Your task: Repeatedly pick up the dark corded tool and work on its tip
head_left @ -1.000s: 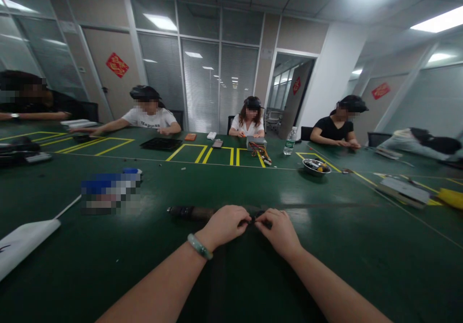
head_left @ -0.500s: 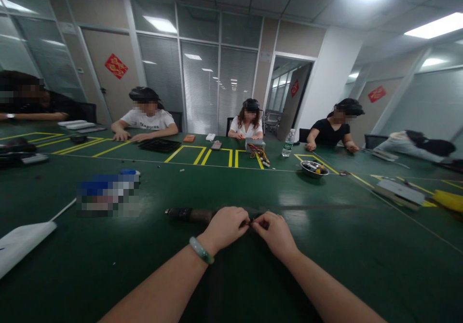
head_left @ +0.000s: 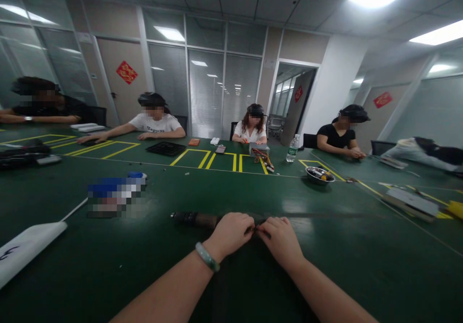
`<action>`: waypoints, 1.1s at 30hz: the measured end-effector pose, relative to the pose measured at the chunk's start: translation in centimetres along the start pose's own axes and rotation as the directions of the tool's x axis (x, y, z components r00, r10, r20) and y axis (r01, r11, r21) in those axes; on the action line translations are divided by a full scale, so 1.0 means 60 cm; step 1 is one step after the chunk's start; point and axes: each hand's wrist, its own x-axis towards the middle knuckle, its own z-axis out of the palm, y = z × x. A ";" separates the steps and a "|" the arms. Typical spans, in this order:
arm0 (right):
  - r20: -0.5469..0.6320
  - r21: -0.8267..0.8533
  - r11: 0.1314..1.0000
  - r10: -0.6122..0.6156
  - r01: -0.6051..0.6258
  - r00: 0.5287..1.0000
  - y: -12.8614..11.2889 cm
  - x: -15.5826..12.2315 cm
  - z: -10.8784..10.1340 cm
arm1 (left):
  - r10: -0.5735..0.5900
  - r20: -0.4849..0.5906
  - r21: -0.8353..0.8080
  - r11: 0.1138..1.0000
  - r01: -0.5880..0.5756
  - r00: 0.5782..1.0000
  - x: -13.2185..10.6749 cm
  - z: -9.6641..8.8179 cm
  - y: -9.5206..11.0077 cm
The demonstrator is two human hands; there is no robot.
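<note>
My left hand (head_left: pixel 233 236), with a green bangle (head_left: pixel 207 257) at its wrist, is closed in a pinch. Close against it, the fingertips of my right hand (head_left: pixel 281 242) are also pinched together. Whatever lies between the fingers is small and dark, and I cannot make out what it is. Just behind my hands a dark cylindrical tool (head_left: pixel 197 219), like an electric screwdriver, lies on the green table (head_left: pixel 162 284). Its metal tip points left, and my left hand hides part of its right side.
A metal bowl (head_left: pixel 320 175) of small parts stands far right, near a water bottle (head_left: pixel 292 148). A grey box with coloured wires (head_left: pixel 259 150) and a black tray (head_left: pixel 165 148) lie farther back. A white power strip (head_left: pixel 31 250) is at left. Several people sit opposite.
The view has shifted slightly, moving everything a little right and down. My hands keep their pinch. Across the table, the person in the white printed shirt has stretched an arm out to the left.
</note>
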 end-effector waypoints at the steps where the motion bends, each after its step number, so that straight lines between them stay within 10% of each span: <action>1: 0.002 -0.025 1.000 -0.014 0.014 1.000 0.000 0.000 0.000 | -0.001 0.002 -0.005 1.000 0.001 1.000 0.000 -0.001 0.000; 20: 0.206 -0.100 0.987 0.148 -0.130 0.967 -0.004 0.020 0.021 | -0.087 0.079 -0.024 0.996 0.089 0.993 -0.007 -0.019 0.004; 33: 0.256 0.021 0.999 0.040 -0.047 0.966 -0.011 0.027 0.017 | -0.069 0.026 -0.001 0.998 0.069 0.997 -0.008 -0.015 0.008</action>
